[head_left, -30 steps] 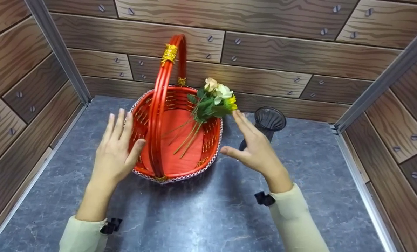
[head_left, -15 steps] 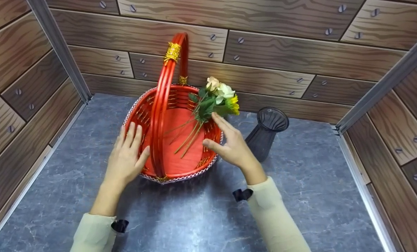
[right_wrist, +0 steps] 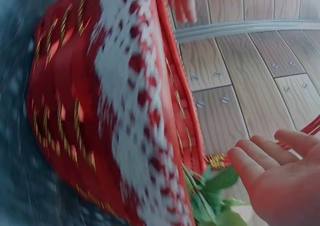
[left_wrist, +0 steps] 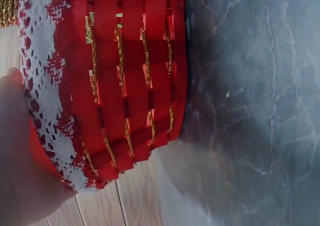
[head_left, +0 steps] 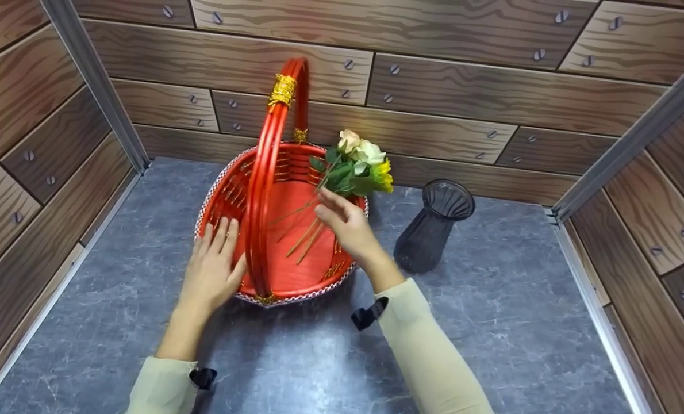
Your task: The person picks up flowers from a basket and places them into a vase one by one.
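Observation:
A red woven basket [head_left: 313, 289] with a tall arched handle stands on the table. A small bunch of artificial flowers [head_left: 365, 158], cream, white and yellow, leans on its back-right rim, stems down inside. My left hand [head_left: 210, 270] lies over the basket's left rim, fingers straight and reaching inside. In the left wrist view only part of that hand [left_wrist: 22, 166] shows, beside the white lace edge. My right hand [head_left: 350, 227] is over the right rim, fingertips close to the stems and leaves. The right wrist view has this hand [right_wrist: 285, 176] with fingers extended and nothing gripped.
To the right of the basket a dark ribbed glass vase [head_left: 431, 233] stands upright on the grey marbled table [head_left: 503, 322]. Wood-patterned panels [head_left: 445, 92] with metal corner strips enclose the back and sides. The basket's handle [head_left: 267, 155] arches high between the hands.
My right hand has moved left, from in front of the vase to over the basket by the stems. My left hand has shifted right and slightly down onto the left rim. The flowers stay put.

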`<state>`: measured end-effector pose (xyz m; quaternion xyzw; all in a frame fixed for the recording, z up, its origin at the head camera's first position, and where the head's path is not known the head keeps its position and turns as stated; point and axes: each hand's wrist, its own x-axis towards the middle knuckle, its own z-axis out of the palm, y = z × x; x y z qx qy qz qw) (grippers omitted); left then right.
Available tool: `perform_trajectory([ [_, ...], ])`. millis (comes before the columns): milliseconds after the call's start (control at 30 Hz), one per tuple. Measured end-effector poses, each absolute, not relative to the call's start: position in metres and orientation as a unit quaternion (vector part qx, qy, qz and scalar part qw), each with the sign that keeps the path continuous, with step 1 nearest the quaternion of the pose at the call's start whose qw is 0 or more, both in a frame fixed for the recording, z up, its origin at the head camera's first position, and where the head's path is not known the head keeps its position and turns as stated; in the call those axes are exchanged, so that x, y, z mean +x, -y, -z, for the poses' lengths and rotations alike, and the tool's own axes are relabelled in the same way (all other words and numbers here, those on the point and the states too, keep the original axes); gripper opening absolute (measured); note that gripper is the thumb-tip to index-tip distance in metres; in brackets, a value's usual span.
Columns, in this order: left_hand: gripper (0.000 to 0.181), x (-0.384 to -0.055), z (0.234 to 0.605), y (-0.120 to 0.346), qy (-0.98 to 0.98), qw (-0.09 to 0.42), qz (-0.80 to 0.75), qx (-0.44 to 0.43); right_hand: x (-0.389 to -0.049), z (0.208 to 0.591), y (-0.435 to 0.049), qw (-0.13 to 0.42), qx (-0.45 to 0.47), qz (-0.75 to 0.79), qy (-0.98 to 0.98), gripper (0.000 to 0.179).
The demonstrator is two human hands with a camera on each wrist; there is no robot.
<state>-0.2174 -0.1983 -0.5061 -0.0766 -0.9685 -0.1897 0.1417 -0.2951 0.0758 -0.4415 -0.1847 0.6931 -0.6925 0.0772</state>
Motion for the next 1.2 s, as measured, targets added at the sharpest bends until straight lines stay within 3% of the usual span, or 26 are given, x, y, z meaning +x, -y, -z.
perform_trajectory([
  [333, 0.074, -0.218, 0.511, 0.198, 0.976, 0.113, 0.17, -0.071, -0.314, 0.447, -0.043, 0.172, 0.015, 0.799, -0.576, 0.058],
  [633, 0.077, -0.218, 0.513, 0.197, 0.978, 0.096, 0.175, -0.055, -0.334, 0.456, -0.018, 0.212, 0.115, 0.858, -0.453, 0.063],
  [933, 0.077, -0.22, 0.514, 0.193, 0.977, 0.111, 0.177, -0.05, -0.356, 0.476, -0.01, 0.194, 0.213, 0.864, -0.413, 0.065],
  [1200, 0.076, -0.22, 0.515, 0.197, 0.976, 0.12, 0.174, -0.049, -0.346, 0.481, 0.0, 0.178, 0.236, 0.859, -0.418, 0.06],
])
